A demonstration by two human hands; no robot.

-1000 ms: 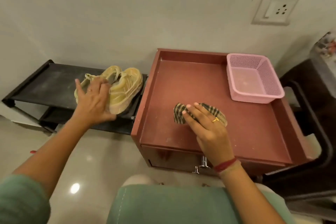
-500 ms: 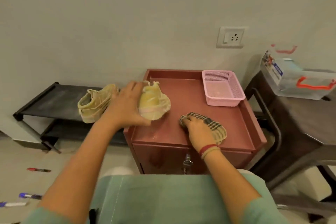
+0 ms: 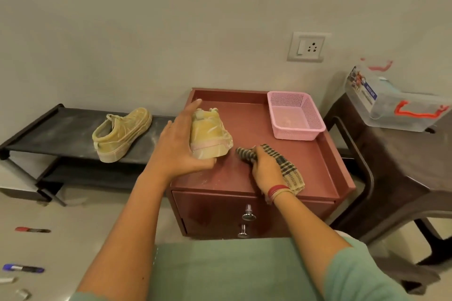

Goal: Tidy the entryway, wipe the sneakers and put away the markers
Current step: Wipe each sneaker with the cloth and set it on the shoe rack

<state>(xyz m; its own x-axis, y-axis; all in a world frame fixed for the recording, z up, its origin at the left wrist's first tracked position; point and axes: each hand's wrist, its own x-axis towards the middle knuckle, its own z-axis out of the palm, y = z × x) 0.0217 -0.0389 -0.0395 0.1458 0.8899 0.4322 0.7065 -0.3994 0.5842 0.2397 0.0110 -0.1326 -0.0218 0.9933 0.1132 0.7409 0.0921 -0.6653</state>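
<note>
Centre of the frame, on the red worktop (image 3: 247, 115): the left hand (image 3: 176, 146) has the near sneaker (image 3: 210, 134), fingers laid along its side and thumb hooked round the end nearest the camera. The shoe is a dusty yellow with a pale pink band above the sole. Just right of it, the right hand (image 3: 265, 168) grasps the checked cloth (image 3: 286, 166), fingers curled into the bunched end while the rest lies flat on the worktop. At the worktop's upper right corner stands a pink basket (image 3: 315, 115). Over on the left, the second sneaker (image 3: 122, 134) sits on the black shoe rack (image 3: 61, 127). Lower left, on the floor, lie a red marker (image 3: 31, 230) and a blue marker (image 3: 23, 268), well apart. Upper right, a clear box (image 3: 391, 110) carries a blue label, its print too blurred to read.
</note>
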